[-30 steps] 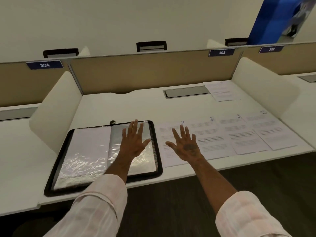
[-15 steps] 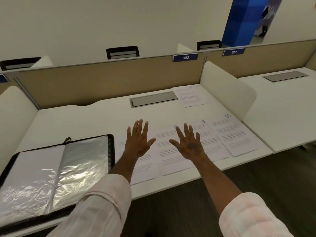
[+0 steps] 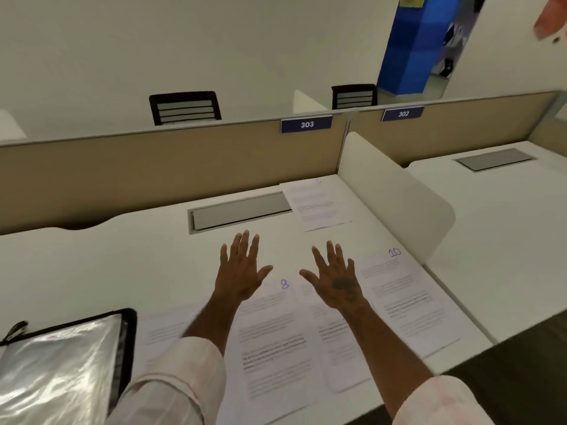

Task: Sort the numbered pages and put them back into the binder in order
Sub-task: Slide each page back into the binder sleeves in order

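The view swings right, and the binder (image 3: 66, 360) slides off to the lower-left corner. The left hand (image 3: 242, 273), over the binder's sleeves a second ago, now hovers spread over the desk (image 3: 107, 271) by page 8 (image 3: 274, 342). The right hand (image 3: 336, 282) has crossed from page 7 toward page 10 (image 3: 405, 299).

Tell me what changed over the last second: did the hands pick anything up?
No. The left hand moved right, off the binder, and both hands now hover spread over the row of pages; the right hand is beside page 8. Nothing was gripped or released. The binder stays open, the pages unmoved.
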A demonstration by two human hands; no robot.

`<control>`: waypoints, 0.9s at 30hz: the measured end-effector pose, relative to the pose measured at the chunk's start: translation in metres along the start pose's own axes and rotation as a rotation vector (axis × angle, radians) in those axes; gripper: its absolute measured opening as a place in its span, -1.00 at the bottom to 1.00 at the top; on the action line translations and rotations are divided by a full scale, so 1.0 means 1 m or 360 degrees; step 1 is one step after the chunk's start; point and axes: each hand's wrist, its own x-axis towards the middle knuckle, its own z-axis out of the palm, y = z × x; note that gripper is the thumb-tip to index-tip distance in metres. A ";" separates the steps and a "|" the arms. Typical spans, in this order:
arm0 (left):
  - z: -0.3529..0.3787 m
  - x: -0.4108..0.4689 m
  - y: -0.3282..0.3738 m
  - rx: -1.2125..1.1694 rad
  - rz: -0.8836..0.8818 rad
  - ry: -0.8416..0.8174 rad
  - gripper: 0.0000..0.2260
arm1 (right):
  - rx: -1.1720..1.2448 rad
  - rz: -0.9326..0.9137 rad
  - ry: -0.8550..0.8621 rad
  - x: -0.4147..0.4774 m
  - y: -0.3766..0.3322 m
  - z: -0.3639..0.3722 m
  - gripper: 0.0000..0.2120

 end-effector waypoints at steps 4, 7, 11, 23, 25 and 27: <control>0.011 0.049 0.005 -0.0020 0.0004 -0.0035 -0.26 | -0.0025 0.0027 -0.0083 0.047 0.023 0.004 -0.12; 0.024 0.079 0.010 -0.0003 -0.0036 -0.0063 -0.24 | -0.0055 0.0037 -0.0056 0.080 0.044 0.015 -0.19; 0.045 0.120 0.022 0.0025 -0.0098 -0.0133 -0.28 | -0.0080 -0.0008 -0.0039 0.127 0.077 0.026 -0.21; 0.091 0.246 0.089 -0.0031 -0.0425 -0.0232 -0.29 | 0.0042 -0.0171 -0.0154 0.270 0.162 0.028 0.11; 0.095 0.267 0.099 -0.0055 -0.0458 -0.0237 -0.29 | 0.0072 -0.0174 -0.0195 0.286 0.170 0.030 0.12; 0.099 0.287 0.107 -0.0058 -0.0487 -0.0236 -0.29 | 0.0102 -0.0173 -0.0206 0.304 0.176 0.033 0.10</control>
